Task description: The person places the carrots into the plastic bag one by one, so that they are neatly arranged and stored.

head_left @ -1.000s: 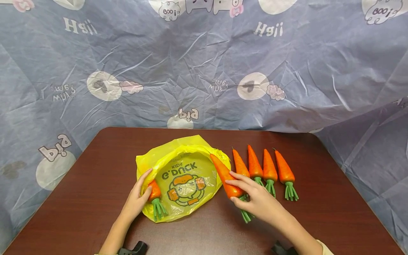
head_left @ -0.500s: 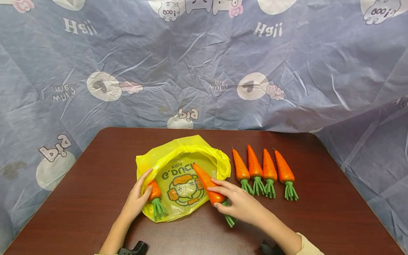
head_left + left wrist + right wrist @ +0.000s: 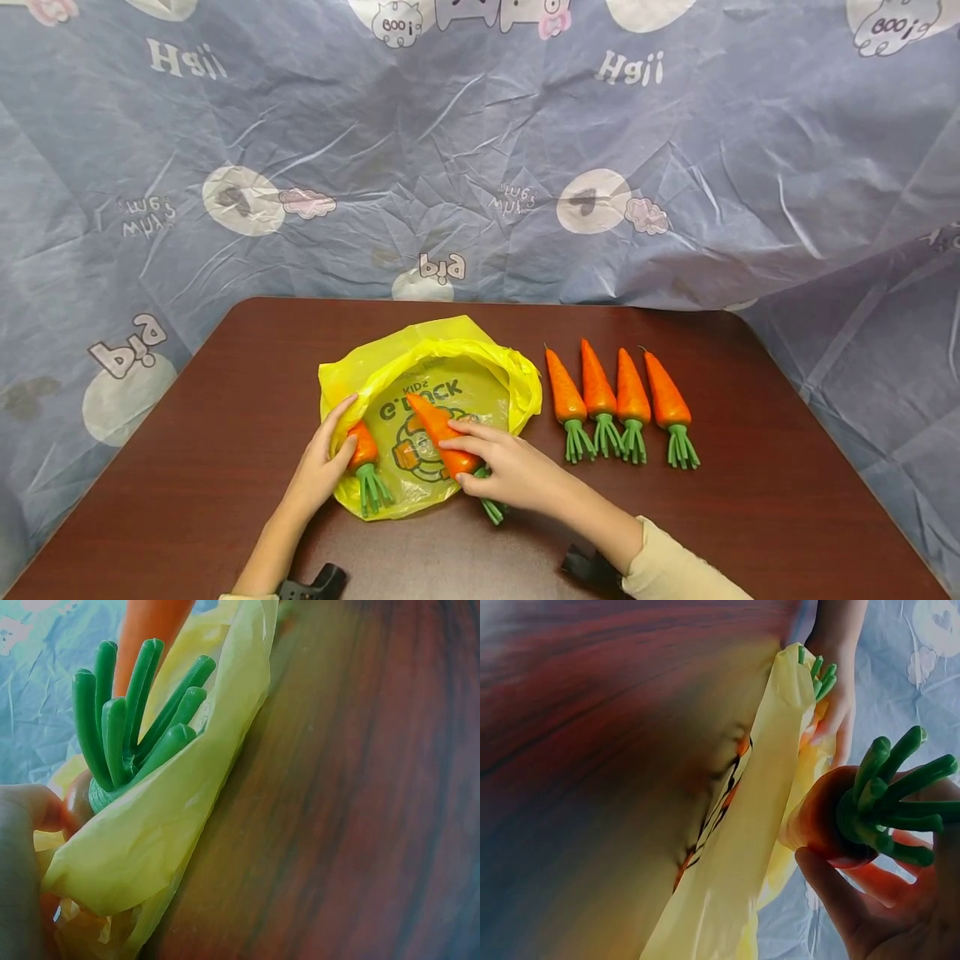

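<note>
A yellow plastic bag (image 3: pixel 491 387) with a printed duck lies on the table with its mouth spread wide. My left hand (image 3: pixel 321 467) grips the bag's left side, thumb against a toy carrot (image 3: pixel 363 446) lying just inside. Green stalks (image 3: pixel 142 727) of that carrot poke up past the bag's edge in the left wrist view. My right hand (image 3: pixel 510 467) holds another toy carrot (image 3: pixel 438 429) near its thick end, over the bag's mouth, tip pointing away and to the left. In the right wrist view, thumb and fingers close around this carrot (image 3: pixel 821 806) just below its stalks.
Right of the bag, several more toy carrots (image 3: pixel 600 387) lie in a row, stalks toward me. The dark red-brown table (image 3: pixel 750 517) ends at a grey-blue printed sheet (image 3: pixel 480 167) hanging behind it.
My right hand has carried its carrot leftward, from beside the other carrots and the bag's right rim to over the middle of the bag. The left hand has stayed in place.
</note>
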A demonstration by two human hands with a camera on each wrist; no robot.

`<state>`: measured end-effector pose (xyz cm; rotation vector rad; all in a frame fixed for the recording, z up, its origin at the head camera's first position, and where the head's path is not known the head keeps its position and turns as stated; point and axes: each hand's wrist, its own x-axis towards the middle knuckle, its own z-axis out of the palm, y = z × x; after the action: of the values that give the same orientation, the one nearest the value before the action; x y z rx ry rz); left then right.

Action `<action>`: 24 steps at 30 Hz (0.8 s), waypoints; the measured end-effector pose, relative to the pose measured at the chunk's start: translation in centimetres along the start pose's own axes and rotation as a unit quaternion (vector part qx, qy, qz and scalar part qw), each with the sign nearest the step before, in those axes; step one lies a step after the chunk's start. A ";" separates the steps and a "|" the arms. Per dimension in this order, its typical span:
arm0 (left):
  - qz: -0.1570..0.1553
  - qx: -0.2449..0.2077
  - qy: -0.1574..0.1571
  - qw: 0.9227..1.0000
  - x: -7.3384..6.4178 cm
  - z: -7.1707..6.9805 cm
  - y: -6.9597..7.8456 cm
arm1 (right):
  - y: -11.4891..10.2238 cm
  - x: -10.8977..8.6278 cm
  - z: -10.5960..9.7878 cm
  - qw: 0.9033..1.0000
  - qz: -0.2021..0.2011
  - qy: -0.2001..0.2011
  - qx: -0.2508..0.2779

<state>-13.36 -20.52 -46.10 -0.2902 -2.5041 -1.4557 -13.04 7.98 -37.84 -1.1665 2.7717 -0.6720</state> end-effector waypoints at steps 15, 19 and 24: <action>-0.012 0.017 -0.002 1.000 0.0 -0.1 0.0 | -0.8 4.4 2.3 0.999 0.024 -0.034 -0.001; -0.008 0.013 0.000 1.000 0.0 -0.1 -0.1 | -1.0 5.8 2.9 0.999 0.023 -0.030 -0.010; -0.007 0.010 -0.004 1.000 0.0 -0.1 -0.1 | -1.4 7.5 3.8 1.000 0.009 -0.023 -0.005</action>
<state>-13.33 -20.62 -46.13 -0.2763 -2.5309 -1.4364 -16.58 0.52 -39.91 -1.1410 2.7464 -0.6228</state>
